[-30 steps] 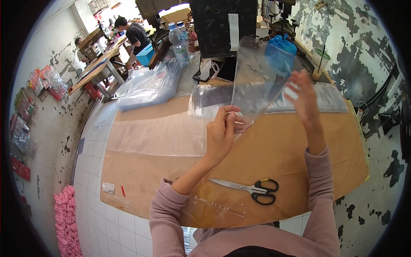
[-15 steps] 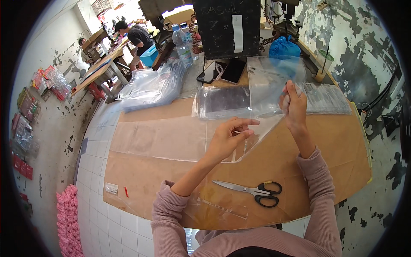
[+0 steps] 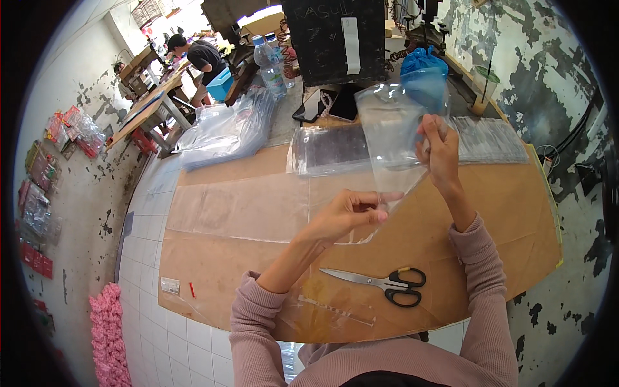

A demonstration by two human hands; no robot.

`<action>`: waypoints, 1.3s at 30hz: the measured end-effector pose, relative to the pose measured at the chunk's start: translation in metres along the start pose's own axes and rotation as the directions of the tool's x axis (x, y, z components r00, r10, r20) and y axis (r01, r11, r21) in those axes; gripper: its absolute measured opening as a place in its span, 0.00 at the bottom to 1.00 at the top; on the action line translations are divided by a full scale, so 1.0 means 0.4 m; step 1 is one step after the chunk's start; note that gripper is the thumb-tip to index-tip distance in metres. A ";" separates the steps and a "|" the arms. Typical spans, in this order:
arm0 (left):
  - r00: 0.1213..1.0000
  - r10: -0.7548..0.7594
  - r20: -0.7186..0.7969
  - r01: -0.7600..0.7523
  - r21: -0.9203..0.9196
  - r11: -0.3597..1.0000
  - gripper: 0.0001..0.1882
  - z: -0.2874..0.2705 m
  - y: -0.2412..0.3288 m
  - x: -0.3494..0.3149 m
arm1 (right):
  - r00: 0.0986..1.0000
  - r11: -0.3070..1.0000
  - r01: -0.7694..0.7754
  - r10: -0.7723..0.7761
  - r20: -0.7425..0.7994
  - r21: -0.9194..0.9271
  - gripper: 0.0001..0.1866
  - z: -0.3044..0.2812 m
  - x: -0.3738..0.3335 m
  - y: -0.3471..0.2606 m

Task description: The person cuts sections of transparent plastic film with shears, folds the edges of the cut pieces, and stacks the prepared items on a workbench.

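Note:
A long clear plastic sheet [image 3: 238, 206] lies flat across the brown-covered table, its right end lifted and bent upward. My right hand [image 3: 440, 151] is closed on the raised part by its edge. Lower down, my left hand [image 3: 351, 213] has thumb and index finger on either side of the sheet's slanting edge, the index fingertip seen through the film. Black-handled scissors [image 3: 380, 282] rest near me, blades pointing left. Behind the sheet lie stacked clear plastic pieces [image 3: 332, 151], with more at the right [image 3: 490, 142], partly covered by the raised film.
A pile of clear plastic bags [image 3: 225, 126] sits at the far left. Water bottles [image 3: 269, 69], phones [image 3: 309, 106], a blue bag [image 3: 422, 72] and a drink cup [image 3: 482, 90] stand along the back. A person [image 3: 201, 58] works at another table.
My left hand has moved right and its fingers have closed onto the sheet's edge. The raised film has shifted and tilted slightly, still held in my right hand.

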State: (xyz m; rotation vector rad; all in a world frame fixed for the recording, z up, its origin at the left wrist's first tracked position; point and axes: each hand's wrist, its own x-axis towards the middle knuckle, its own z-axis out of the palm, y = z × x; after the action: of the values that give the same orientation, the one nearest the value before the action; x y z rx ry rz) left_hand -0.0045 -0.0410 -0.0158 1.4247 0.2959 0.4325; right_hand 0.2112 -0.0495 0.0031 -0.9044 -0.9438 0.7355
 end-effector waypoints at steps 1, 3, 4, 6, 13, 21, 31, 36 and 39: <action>1.000 -0.001 -0.001 0.001 0.001 1.000 0.26 0.006 0.001 -0.009 | 1.000 1.000 -0.001 0.001 0.000 0.002 0.17 0.002 -0.002 0.001; 0.995 -0.073 0.073 0.075 -0.023 0.997 0.28 0.027 0.014 -0.027 | 0.979 1.000 -0.026 0.029 0.201 -0.018 0.17 -0.008 -0.002 -0.002; 0.994 -0.074 0.075 0.075 -0.022 0.997 0.28 0.037 0.026 -0.048 | 0.980 1.000 -0.024 0.027 0.199 -0.018 0.17 -0.027 0.002 0.001; 0.995 0.038 0.094 -0.030 -0.084 0.996 0.25 0.031 0.057 -0.102 | 0.949 0.996 -0.090 0.091 0.303 -0.017 0.16 -0.090 0.024 0.000; 0.920 0.352 -0.174 -0.392 -0.351 0.851 0.14 0.005 -0.033 -0.284 | 0.850 0.963 -0.035 0.170 0.498 -0.269 0.17 -0.136 0.029 -0.013; 0.932 0.210 -0.295 0.325 0.937 -0.126 0.06 -0.153 -0.018 -0.662 | 0.818 0.625 0.212 0.307 0.487 -0.751 0.23 -0.336 0.024 -0.035; 0.621 0.440 -0.649 0.768 0.389 -0.509 0.06 -0.470 0.038 -1.177 | 0.944 0.172 0.226 0.205 0.259 -0.959 0.20 -0.594 0.077 -0.062; 0.434 0.465 -0.771 0.890 0.286 -0.356 0.07 -0.537 -0.011 -1.314 | 0.969 0.179 0.231 0.047 0.243 -0.956 0.23 -0.690 0.038 -0.084; 0.145 0.436 -0.888 0.984 0.085 -0.155 0.09 -0.498 -0.057 -1.573 | 0.967 0.103 0.232 -0.130 0.218 -0.967 0.27 -0.887 0.054 -0.101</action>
State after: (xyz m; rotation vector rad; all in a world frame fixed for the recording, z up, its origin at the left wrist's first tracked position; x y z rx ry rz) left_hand -0.6494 -0.1550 -0.1012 1.9712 2.8394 0.2060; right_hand 0.5458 -0.1606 -0.0576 -1.9187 -1.6403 -0.2872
